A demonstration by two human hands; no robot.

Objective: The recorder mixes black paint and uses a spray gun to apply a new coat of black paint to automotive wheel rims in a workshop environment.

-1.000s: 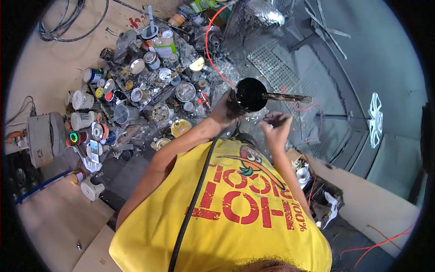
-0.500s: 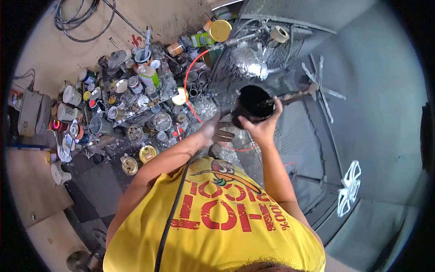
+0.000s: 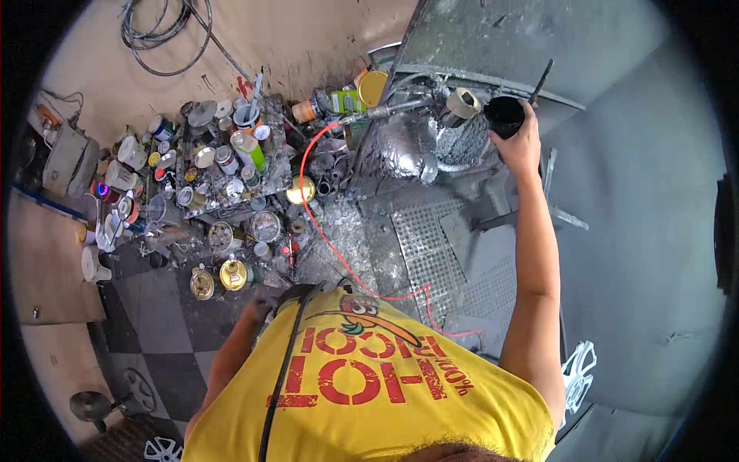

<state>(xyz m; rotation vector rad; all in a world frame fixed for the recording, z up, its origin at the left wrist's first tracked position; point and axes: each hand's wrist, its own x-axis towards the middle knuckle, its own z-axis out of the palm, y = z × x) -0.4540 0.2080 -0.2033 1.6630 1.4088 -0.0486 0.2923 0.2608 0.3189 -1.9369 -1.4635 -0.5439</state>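
A black cup (image 3: 505, 114) is in my right hand (image 3: 519, 145), which reaches out to the far right with fingers curled round the cup's side. A dark stick (image 3: 542, 82) slants up just beyond the fingers; whether it stands in the cup I cannot tell. To the left of the cup, a roll of tape (image 3: 463, 102) sits over a crumpled silver foil covering (image 3: 416, 154). My left hand (image 3: 264, 302) is low at the left side of my yellow shirt, dark and partly hidden. Its fingers do not show clearly, nor does anything they may hold.
A bench crowded with paint cans (image 3: 248, 148) and tubs stands at the left. A red hose (image 3: 327, 240) runs from it across the floor. Two gold-topped tins (image 3: 233, 274) stand near my left arm. A metal grate (image 3: 427, 242) lies ahead; a white wheel (image 3: 577, 377) is at the right.
My right hand has carried the black cup away from my body, up and to the right, beside the tape roll. My left hand has drawn back from the cup to my left side.
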